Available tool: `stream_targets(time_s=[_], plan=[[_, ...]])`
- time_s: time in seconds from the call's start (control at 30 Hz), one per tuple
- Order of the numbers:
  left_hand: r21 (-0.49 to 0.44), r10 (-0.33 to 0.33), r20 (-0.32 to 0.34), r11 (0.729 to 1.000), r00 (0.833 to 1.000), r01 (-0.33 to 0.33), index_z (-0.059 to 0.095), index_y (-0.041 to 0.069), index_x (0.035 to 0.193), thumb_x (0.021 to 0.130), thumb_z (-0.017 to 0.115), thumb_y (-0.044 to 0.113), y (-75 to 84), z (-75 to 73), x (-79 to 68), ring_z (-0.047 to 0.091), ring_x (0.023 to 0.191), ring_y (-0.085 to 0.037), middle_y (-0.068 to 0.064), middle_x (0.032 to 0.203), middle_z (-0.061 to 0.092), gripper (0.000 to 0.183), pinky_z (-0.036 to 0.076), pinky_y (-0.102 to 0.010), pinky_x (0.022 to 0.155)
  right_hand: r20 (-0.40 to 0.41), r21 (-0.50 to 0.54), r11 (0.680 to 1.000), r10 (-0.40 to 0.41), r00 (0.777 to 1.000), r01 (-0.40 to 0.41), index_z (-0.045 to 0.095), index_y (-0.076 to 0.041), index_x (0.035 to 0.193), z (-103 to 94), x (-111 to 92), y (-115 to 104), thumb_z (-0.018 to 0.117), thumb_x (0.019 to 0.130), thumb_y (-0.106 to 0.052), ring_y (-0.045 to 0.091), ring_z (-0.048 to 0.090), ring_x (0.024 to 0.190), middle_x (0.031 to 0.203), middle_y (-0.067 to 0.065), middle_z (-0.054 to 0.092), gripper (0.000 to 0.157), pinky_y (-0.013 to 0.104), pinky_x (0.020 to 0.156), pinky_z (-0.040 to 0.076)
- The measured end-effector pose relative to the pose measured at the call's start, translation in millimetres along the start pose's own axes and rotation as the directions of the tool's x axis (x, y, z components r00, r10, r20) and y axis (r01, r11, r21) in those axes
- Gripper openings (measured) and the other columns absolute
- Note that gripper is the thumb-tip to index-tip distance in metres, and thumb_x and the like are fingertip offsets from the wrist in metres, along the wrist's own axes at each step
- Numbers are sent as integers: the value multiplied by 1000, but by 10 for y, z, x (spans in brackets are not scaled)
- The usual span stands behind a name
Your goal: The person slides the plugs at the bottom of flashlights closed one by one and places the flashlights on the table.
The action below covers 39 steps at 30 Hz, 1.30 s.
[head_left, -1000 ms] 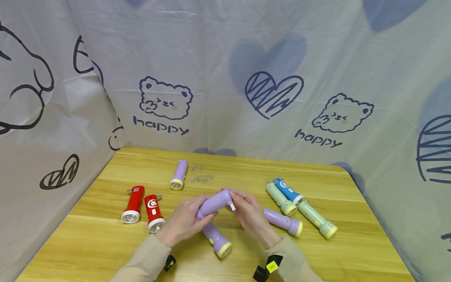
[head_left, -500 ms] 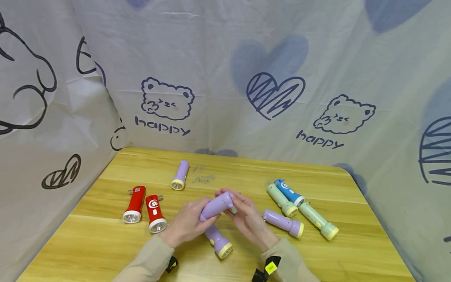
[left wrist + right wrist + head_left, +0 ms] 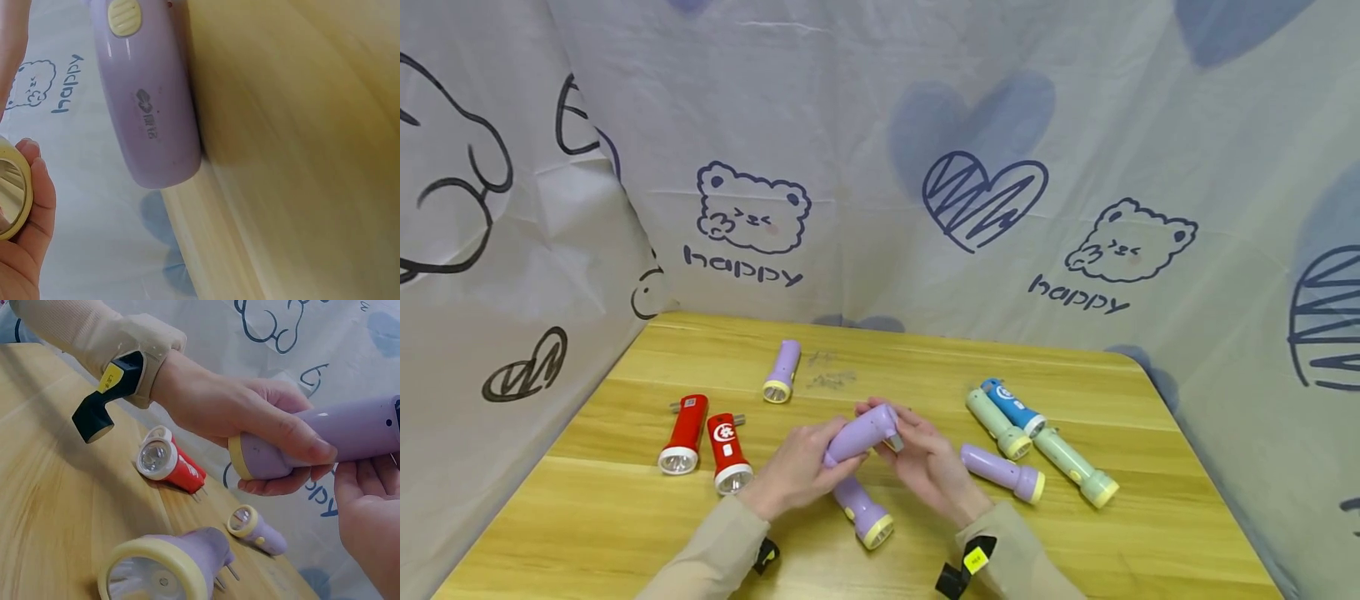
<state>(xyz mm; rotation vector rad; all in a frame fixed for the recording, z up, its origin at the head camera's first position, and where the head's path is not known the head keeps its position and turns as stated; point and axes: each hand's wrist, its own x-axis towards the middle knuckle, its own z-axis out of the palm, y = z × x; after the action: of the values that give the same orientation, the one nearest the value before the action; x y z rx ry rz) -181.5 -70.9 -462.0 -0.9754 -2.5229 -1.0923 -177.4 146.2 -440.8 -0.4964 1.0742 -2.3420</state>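
Observation:
My left hand (image 3: 801, 467) grips a purple flashlight (image 3: 861, 435) around its head end, where a yellow rim (image 3: 237, 457) shows in the right wrist view. The flashlight is held tilted above the table, tail up toward the right. My right hand (image 3: 928, 454) holds the tail end, thumb in front by a small pale piece (image 3: 894, 442) that sticks out there; fingers reach behind and under. Whether that piece is a plug is hard to tell. Beneath the hands a second purple flashlight (image 3: 867, 515) lies on the table, its yellow switch (image 3: 125, 17) showing in the left wrist view.
Two red flashlights (image 3: 687, 433) lie at the left, pins out. Another purple flashlight (image 3: 784, 371) lies at the back beside small thin grey bits (image 3: 832, 380). Right of the hands are a purple flashlight (image 3: 1000, 472), two green flashlights (image 3: 1075, 468) and a blue flashlight (image 3: 1011, 408).
Over the last second my right hand has shifted slightly, its palm turning more around the flashlight's tail. The pale piece there now sits closer against the thumb. My left hand keeps its grip.

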Motion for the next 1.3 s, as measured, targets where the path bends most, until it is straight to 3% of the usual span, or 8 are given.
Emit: stream_targets(time_s=[0.23, 0.63, 0.93, 1.3], plan=[[7, 6, 7, 1000, 1000, -6, 64, 10, 112, 93, 71, 21, 32, -18, 26, 71, 80, -17, -8, 97, 75, 24, 56, -23, 67, 39, 19, 1000, -21, 999, 20, 65, -15, 132, -40, 13, 3, 34, 109, -11, 12, 53, 136, 137, -1, 65, 39, 30, 119, 38], [11, -12, 0, 1000, 1000, 12, 64, 9, 111, 93, 71, 23, 47, 6, 37, 71, 77, -19, -10, 95, 75, 24, 54, -22, 64, -1, -2, 1000, -6, 1000, 6, 69, -16, 127, -13, 4, -36, 42, 107, -12, 11, 55, 133, 133, -1, 68, 34, 28, 117, 40], [15, 11, 9, 1000, 1000, -11, 64, 10, 108, 92, 72, 23, 49, 36, 45, 67, 73, -13, -7, 90, 74, 22, 51, -19, 61, -44, -44, 999, 14, 999, -16, 73, -20, 120, -44, 1, -49, 43, 107, -13, 10, 57, 129, 127, -4, 71, 33, 26, 114, 44], [174, 50, 24, 983, 998, -54, 61, 11, 106, 91, 73, 26, 62, 56, 77, 65, 70, -11, -1, 85, 71, 24, 50, -20, 59, -165, -56, 997, 37, 986, -47, 75, -19, 107, -31, 1, -73, 46, 107, -17, 9, 63, 118, 117, -5, 73, 29, 25, 107, 49]])
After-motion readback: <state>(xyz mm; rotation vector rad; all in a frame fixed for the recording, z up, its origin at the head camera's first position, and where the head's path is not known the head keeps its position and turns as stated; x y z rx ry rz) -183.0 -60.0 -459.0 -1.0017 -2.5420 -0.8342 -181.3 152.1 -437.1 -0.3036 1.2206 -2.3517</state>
